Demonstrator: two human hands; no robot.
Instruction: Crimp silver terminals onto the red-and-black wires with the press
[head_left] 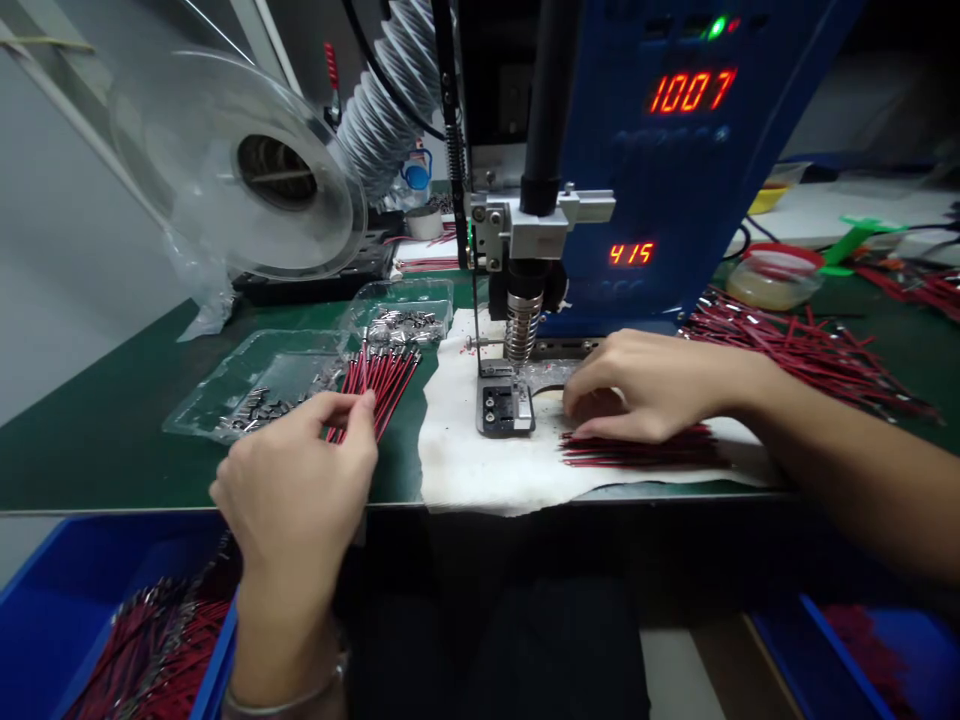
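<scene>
My left hand (296, 490) is closed in a pinch on a fanned bundle of short red wires (379, 380) above the green bench mat. My right hand (645, 385) rests with curled fingers on a flat pile of red wires (637, 448) lying on a white cloth (465, 460). Between the hands a small dark fixture block (506, 408) sits under the spring-tipped head (523, 325) of a blue machine (675, 170). What the right fingertips hold is hidden.
Clear plastic trays (255, 385) with several small metal terminals lie to the left. A clear reel (247, 165) and a ribbed hose (386, 90) stand behind. A big heap of red wires (802, 350) lies right. Blue bins (90, 620) hold finished wires below the bench edge.
</scene>
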